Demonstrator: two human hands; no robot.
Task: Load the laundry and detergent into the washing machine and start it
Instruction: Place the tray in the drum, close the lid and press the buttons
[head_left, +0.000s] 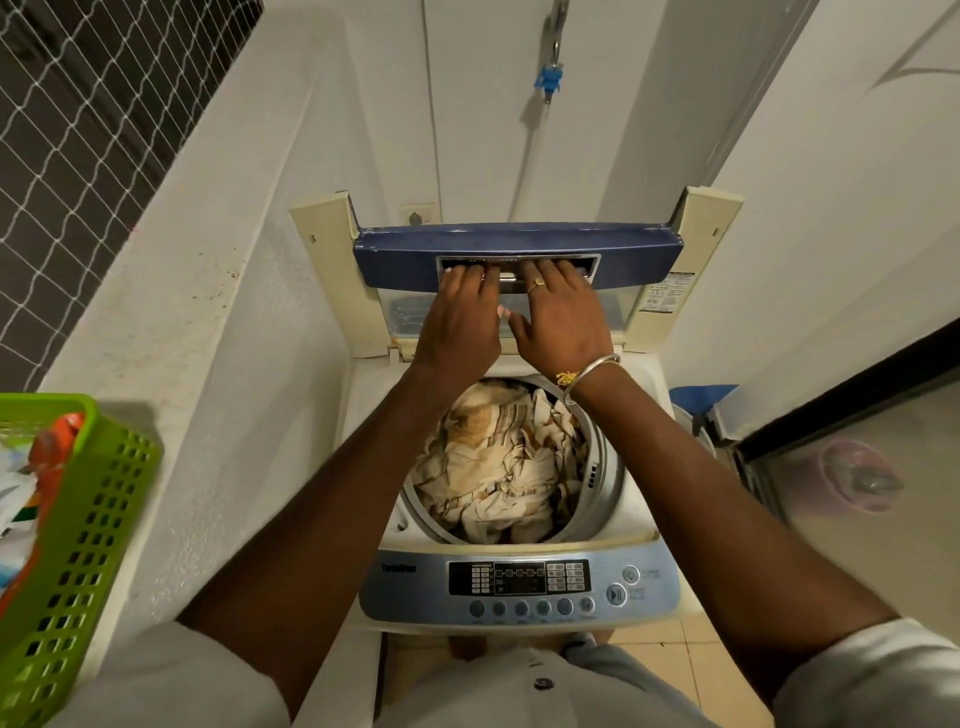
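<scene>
The white top-loading washing machine (524, 540) stands directly below both outstretched arms, its folding lid with a dark blue front band (514, 249) raised upright at the far side. The left hand (460, 317) and the right hand (558, 317) lie side by side on that lid, thumbs nearly touching, fingers spread flat and their tips tucked into the silver recessed handle (519, 265); neither hand is closed around anything. A gold ring and a thin metal bangle show on the right hand and wrist. Beneath the wrists, the round drum holds crumpled cream and brown laundry (498, 467). Nearer the body than the hands, the pale blue control panel (519, 587) carries a dark display and round buttons. Far to the left of the left arm, a green perforated plastic basket (78, 545) sits on a white ledge (171, 332).
</scene>
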